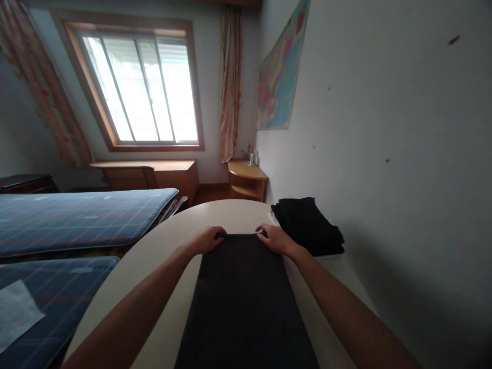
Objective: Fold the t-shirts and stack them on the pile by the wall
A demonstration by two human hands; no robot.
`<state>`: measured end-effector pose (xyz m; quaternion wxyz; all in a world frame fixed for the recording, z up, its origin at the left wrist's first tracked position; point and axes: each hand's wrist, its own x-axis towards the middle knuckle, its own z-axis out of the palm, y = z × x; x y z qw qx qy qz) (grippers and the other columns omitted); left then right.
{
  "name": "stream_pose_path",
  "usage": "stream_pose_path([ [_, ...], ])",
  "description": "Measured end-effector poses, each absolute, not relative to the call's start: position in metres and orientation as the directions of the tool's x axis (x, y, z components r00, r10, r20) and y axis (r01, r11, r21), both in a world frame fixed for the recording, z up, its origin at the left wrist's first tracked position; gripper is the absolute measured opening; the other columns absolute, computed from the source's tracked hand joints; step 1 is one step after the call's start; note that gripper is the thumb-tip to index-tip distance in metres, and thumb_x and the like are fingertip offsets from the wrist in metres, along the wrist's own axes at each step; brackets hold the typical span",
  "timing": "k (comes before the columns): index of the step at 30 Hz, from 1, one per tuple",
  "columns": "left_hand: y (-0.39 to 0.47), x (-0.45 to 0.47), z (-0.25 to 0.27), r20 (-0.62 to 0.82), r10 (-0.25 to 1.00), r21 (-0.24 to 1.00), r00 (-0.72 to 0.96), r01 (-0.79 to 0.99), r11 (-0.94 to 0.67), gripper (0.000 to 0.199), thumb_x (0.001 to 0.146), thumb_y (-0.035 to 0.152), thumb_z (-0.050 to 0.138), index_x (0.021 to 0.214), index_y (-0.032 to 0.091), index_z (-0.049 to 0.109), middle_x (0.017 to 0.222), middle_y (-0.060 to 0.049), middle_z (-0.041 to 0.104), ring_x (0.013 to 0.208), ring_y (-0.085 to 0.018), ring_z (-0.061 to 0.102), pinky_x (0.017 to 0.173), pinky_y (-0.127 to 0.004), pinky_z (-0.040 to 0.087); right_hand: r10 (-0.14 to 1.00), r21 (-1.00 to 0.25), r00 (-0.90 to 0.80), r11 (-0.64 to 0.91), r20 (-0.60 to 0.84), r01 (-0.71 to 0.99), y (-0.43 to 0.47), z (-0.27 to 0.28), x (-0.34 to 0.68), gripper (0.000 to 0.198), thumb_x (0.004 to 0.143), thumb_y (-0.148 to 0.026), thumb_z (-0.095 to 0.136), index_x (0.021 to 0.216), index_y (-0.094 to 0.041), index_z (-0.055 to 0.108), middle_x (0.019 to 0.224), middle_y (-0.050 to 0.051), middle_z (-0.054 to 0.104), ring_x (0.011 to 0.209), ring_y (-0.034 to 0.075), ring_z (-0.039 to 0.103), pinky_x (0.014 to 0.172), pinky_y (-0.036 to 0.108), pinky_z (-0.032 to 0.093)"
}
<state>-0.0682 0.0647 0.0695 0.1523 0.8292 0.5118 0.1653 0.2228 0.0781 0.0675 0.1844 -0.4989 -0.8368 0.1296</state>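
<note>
A long dark grey piece of folded cloth lies flat on the white round-edged table, running from the near edge of the view toward the middle. My left hand grips its far left corner, fingers curled over the edge. At the far right corner, my right hand pinches the same edge between thumb and fingers. The cloth's far edge is straight between the two hands, and its near end runs out of view. Whether it is a garment I cannot tell.
A stack of folded black cloth sits at the table's right, by the white wall. Plaid mattresses lie to the left, one with a white sheet on it. Beyond are a desk and a corner shelf.
</note>
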Motion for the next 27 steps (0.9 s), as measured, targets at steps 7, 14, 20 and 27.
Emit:
stream_pose_path([
  [7,0.076,-0.070,0.035,0.097,0.917,0.443,0.387,0.808,-0.388,0.034,0.085,0.015,0.049,0.114,0.015,0.067,0.113,-0.009,0.072,0.107,-0.021,0.066,0.097,-0.031,0.049,0.896,-0.412,-0.427,0.436,0.118,0.801,0.090,0.036,0.228,0.031,0.093,-0.020,0.050,0.121,-0.015,0.062,0.110,0.010,0.072,0.101,0.019,0.067,0.088,0.028,0.047],
  [14,0.072,-0.063,0.037,0.133,0.948,0.383,0.290,0.867,-0.319,0.033,0.085,0.018,0.055,0.118,0.017,0.064,0.118,-0.010,0.068,0.110,-0.025,0.063,0.099,-0.038,0.048,0.917,-0.315,-0.361,0.398,0.170,0.862,0.080,0.035,0.210,0.031,0.092,-0.020,0.052,0.119,-0.016,0.066,0.125,0.014,0.064,0.119,0.027,0.055,0.106,0.041,0.036],
  [20,0.025,-0.025,0.022,0.310,0.876,0.218,0.370,0.869,-0.444,0.045,0.096,0.031,0.047,0.140,0.025,0.051,0.154,-0.006,0.043,0.143,-0.026,0.036,0.119,-0.043,0.025,0.865,-0.214,-0.453,0.495,0.217,0.842,0.033,0.024,0.185,0.051,0.100,-0.047,0.040,0.142,-0.022,0.052,0.151,0.011,0.047,0.140,0.029,0.036,0.117,0.047,0.022],
  [27,0.038,-0.032,-0.007,0.078,0.943,0.199,0.325,0.921,-0.334,0.061,0.102,0.055,0.028,0.155,0.027,0.032,0.165,-0.004,0.019,0.153,-0.029,0.011,0.122,-0.046,0.016,0.923,-0.303,-0.382,0.376,0.041,0.876,0.033,0.012,0.197,0.075,0.096,-0.069,0.029,0.155,-0.022,0.034,0.164,0.006,0.024,0.152,0.031,0.012,0.121,0.047,0.009],
])
